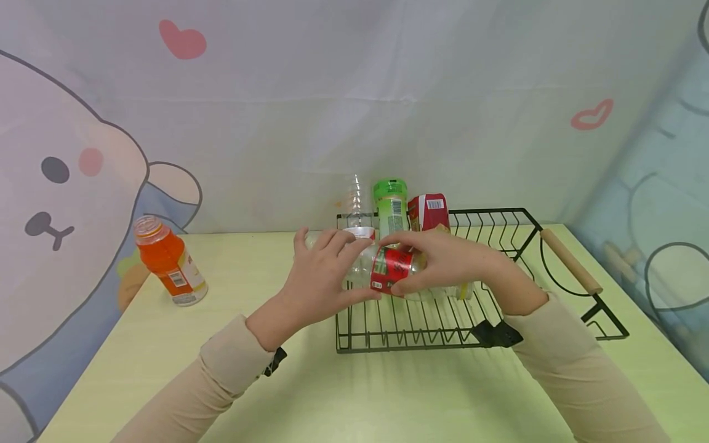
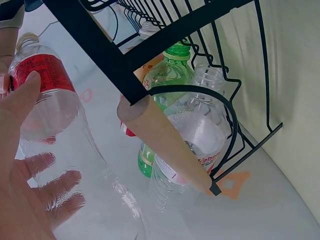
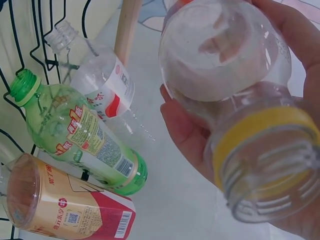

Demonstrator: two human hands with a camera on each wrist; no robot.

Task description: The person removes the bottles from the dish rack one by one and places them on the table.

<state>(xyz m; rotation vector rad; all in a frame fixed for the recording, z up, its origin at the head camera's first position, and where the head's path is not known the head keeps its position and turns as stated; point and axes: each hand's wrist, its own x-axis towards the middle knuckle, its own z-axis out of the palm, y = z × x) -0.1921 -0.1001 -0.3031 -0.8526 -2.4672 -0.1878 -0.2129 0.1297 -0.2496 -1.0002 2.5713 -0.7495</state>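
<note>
A large clear plastic bottle with a red label lies across both hands above the wire rack. My left hand grips its body near the base, the fingers visible through the plastic in the left wrist view. My right hand holds it near the shoulder, thumb on the label. The bottle's uncapped mouth with a yellow ring points right. Behind it in the black wire dish rack are a clear bottle, a green bottle and a red-and-cream cup, bases upward.
An uncapped orange-wrapped bottle stands at the left of the pale table. The rack's wooden handle sticks out on the right. A cartoon-printed cloth hangs behind the table.
</note>
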